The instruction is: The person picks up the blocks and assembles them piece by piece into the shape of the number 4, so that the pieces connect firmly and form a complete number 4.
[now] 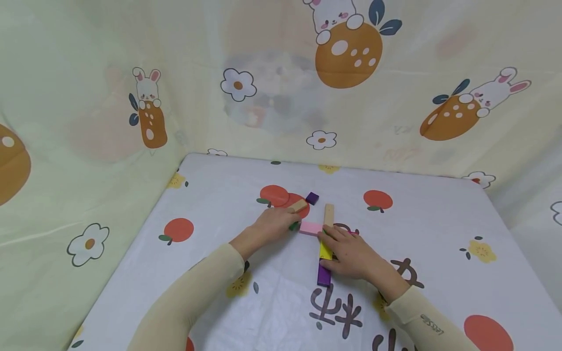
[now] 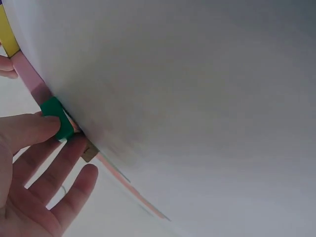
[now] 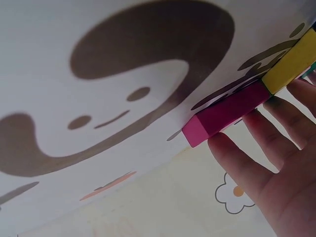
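Note:
My left hand (image 1: 275,223) pinches a green block (image 2: 58,117) between thumb and finger, right at the end of a pink block (image 1: 311,228). A tan block (image 1: 299,205) lies just beyond its fingertips. My right hand (image 1: 351,251) rests with fingers spread and fairly straight over a row of blocks, partly hiding them. A yellow block (image 1: 325,251) shows under it, with a purple block (image 1: 324,276) at its near end and another tan block (image 1: 329,214) at the far end. In the right wrist view, fingertips touch a magenta block (image 3: 227,114) next to the yellow one.
A small dark purple block (image 1: 312,198) lies apart, beyond the left hand. The table cover (image 1: 421,214) is white with printed apples, flowers and dark lettering. Printed curtains (image 1: 281,112) stand behind the table and at both sides.

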A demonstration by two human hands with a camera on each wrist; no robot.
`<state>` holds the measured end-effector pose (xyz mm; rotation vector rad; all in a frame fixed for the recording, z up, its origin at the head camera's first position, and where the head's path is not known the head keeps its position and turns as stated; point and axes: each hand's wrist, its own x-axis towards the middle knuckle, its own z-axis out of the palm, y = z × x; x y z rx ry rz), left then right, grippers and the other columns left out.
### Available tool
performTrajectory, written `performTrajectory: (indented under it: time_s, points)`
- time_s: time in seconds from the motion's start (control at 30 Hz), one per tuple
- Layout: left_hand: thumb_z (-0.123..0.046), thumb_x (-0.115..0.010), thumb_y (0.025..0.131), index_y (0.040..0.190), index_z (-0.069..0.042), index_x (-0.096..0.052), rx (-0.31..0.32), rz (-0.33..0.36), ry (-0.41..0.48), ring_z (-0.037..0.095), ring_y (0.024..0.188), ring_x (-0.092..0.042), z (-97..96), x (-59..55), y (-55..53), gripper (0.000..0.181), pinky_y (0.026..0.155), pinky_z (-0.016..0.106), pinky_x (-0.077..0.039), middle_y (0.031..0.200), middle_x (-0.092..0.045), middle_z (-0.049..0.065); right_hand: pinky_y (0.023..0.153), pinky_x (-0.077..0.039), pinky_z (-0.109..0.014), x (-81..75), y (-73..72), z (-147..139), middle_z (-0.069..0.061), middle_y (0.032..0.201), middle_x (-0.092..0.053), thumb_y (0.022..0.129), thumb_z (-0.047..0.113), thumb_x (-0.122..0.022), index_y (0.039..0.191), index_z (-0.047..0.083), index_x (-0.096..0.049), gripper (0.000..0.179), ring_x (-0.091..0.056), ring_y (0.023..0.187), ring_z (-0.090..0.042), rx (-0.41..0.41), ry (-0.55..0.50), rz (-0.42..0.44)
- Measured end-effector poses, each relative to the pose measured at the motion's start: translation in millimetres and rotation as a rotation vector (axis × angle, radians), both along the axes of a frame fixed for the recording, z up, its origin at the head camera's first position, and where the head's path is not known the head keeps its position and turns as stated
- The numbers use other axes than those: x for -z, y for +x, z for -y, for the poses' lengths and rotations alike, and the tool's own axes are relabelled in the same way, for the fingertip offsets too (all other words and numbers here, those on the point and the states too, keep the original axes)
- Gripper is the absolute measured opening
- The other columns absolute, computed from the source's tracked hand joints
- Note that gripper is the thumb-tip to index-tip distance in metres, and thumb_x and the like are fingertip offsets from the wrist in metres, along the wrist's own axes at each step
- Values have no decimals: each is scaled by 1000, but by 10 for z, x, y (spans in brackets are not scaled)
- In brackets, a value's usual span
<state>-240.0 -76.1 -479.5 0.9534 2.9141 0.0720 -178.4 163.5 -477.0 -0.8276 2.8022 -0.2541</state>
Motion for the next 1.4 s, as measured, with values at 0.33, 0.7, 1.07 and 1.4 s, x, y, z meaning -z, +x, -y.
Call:
performTrajectory:
  time_s: [0.33, 0.7, 1.07, 1.4]
  points:
    - [-13, -67, 101, 124, -20, -74, -4, -3, -15, 17, 95, -72, -28, 2, -9, 26, 74, 24, -55, 163, -44, -4, 114, -36, -70, 7, 10, -1, -15, 165, -39, 93, 45, -71, 155, 14, -49, 73, -36, 152, -40, 14, 3, 7]
    - [-9, -66, 100, 128, -19, -73, 3, -9, -12, 17, 90, -70, -61, -25, 14, 31, 71, 24, -54, 165, -41, -3, 115, -36, -69, 3, 12, -1, -15, 165, -39, 94, 45, -71, 155, 14, -48, 73, -36, 152, -40, 14, -3, 12]
    - [-11, -65, 101, 135, -18, -70, 5, -27, -19, 18, 112, -71, -75, -20, 22, 34, 80, 25, -59, 166, -40, -2, 114, -36, -70, -23, 15, -7, -16, 165, -39, 94, 46, -71, 155, 14, -48, 73, -37, 151, -42, 4, -8, 6]
    - [-10, -66, 101, 134, -17, -70, 12, -28, -13, 18, 118, -69, -64, -17, 20, 35, 86, 27, -60, 166, -39, -1, 114, -36, -70, -21, 16, -10, -16, 165, -39, 94, 45, -71, 155, 13, -48, 73, -37, 151, -41, 2, -2, 2]
